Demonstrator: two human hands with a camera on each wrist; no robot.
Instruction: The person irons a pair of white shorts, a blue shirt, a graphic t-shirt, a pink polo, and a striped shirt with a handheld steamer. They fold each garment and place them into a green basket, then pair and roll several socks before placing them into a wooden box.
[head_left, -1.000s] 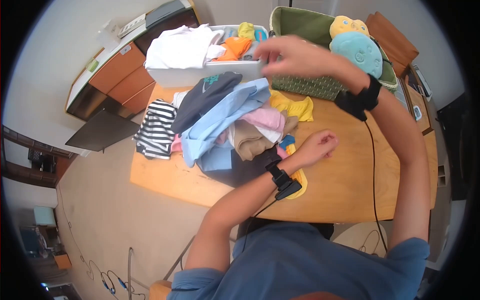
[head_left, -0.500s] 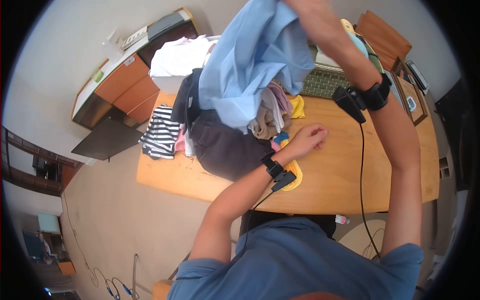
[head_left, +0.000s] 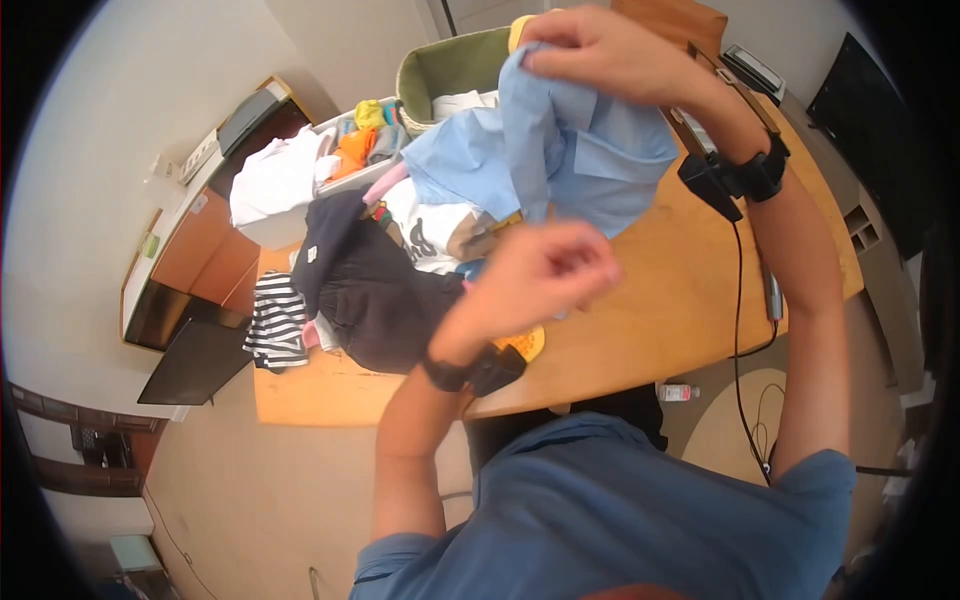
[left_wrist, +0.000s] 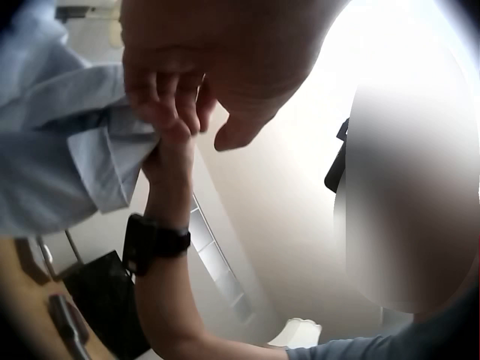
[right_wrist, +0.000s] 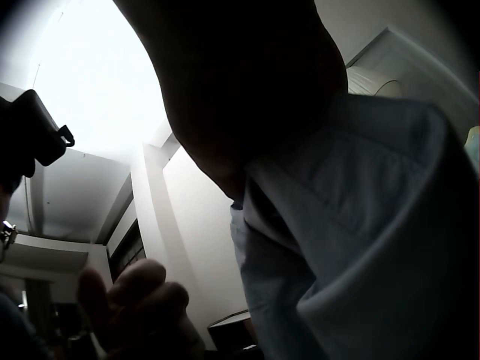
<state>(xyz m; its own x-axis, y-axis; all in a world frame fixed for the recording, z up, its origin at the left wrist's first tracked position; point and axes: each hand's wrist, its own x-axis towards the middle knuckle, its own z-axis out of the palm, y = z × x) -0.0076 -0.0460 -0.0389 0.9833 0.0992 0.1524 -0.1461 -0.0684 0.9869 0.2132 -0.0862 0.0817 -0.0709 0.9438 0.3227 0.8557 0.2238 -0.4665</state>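
My right hand (head_left: 620, 60) grips a light blue shirt (head_left: 605, 150) by its upper part, raised at the table's far side. The shirt hangs in loose folds and partly covers the clothes pile; its cloth (right_wrist: 367, 195) fills much of the right wrist view. Below the shirt, my left hand (head_left: 545, 280) is blurred, its fingers loosely bent around nothing. In the left wrist view, these fingers overlap the folded edge of the shirt (left_wrist: 97, 165). Dark trousers (head_left: 385, 315), a white printed garment (head_left: 425, 225) and a striped garment (head_left: 275, 320) lie to the left.
A white bin (head_left: 268, 230) with folded clothes stands at the back left. Beside it is a basket with green lining (head_left: 420, 85), partly behind the shirt. A yellow item (head_left: 530, 342) lies by my left wrist. A cable hangs from my right wrist strap.
My right hand, empty at first, took the blue shirt from the pile, lifted it and carried it right. My left hand rose from the table toward the shirt. The head view turned right.
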